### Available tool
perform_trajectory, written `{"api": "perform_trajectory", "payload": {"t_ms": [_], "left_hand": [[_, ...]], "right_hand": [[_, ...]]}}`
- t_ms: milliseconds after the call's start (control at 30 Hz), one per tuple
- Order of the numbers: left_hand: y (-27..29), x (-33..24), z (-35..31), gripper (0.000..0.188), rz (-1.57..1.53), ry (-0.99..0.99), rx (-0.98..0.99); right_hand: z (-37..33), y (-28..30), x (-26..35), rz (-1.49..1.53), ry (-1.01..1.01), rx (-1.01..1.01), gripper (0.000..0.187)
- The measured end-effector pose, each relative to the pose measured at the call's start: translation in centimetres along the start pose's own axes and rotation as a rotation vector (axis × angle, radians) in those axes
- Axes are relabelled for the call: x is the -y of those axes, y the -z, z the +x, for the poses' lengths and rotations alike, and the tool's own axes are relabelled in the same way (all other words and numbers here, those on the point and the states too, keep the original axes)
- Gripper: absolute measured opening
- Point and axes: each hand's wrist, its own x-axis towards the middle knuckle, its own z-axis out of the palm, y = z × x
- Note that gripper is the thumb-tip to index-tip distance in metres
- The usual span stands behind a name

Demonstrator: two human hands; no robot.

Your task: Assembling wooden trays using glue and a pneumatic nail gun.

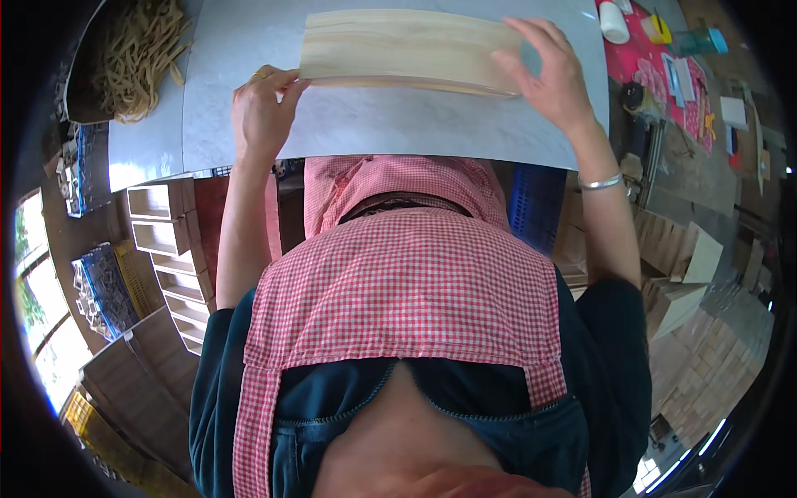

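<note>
A long, pale wooden board lies crosswise over the grey marbled table, its near edge showing as a thin strip. At its near left corner my left hand is closed, thumb and bent fingers pinching the wood. My right hand is at the board's right end with fingers and thumb spread apart. Those fingertips overlap the end of the board; whether they press on it I cannot tell.
On the grey table, a dark container at the far left holds tan bands. To the right, a pink-covered surface bears a white bottle and a teal-capped jar. Wooden boxes are stacked at lower left.
</note>
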Motion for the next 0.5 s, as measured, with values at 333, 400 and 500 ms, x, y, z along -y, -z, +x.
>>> {"api": "perform_trajectory", "payload": {"t_ms": [333,400,500], "left_hand": [[0.5,-0.6,0.3,0.019,0.019,0.061,0.055],[0.5,-0.6,0.4,0.019,0.021,0.071,0.078],[0.7,-0.4,0.6,0.019,0.017,0.063,0.084]], "right_hand": [[-6.3,0.1,3.5,0.161,-0.405,-0.123,0.005],[-6.1,-0.2,3.7,0.115,-0.407,-0.119,0.005],[-5.9,-0.4,3.1,0.104,-0.385,-0.136,0.005]]}}
